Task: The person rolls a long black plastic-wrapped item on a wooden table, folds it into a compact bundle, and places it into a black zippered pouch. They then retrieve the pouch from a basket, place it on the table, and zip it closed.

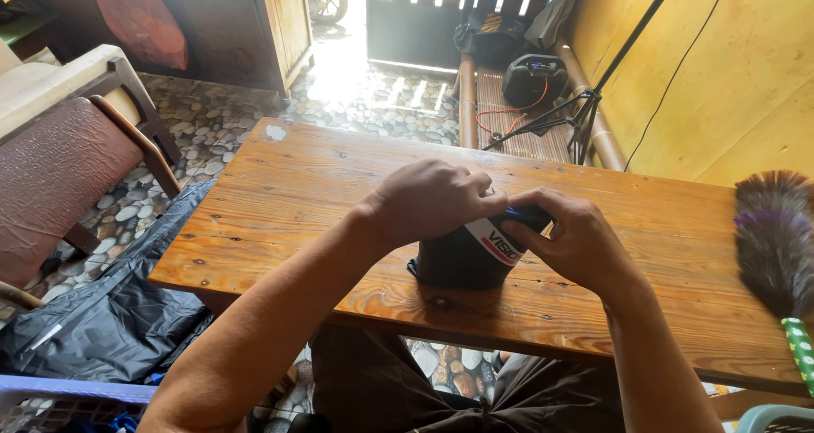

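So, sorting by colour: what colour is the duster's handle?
Green with small white dots, on the feather duster handle; head view.

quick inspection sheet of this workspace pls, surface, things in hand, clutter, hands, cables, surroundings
surface: wooden plank table, knots and a pale patch near its far left corner
job's things: dark folded cloth item with a white printed band, resting on the table near its front edge
clutter: feather duster with a green patterned handle, lying at the table's right end
grippers: left hand closed over the top of the cloth item; right hand pinching its right end
cables: red cable by a black speaker; black cable on the yellow wall
surroundings: pebble floor, brown chair, black bag, tripod
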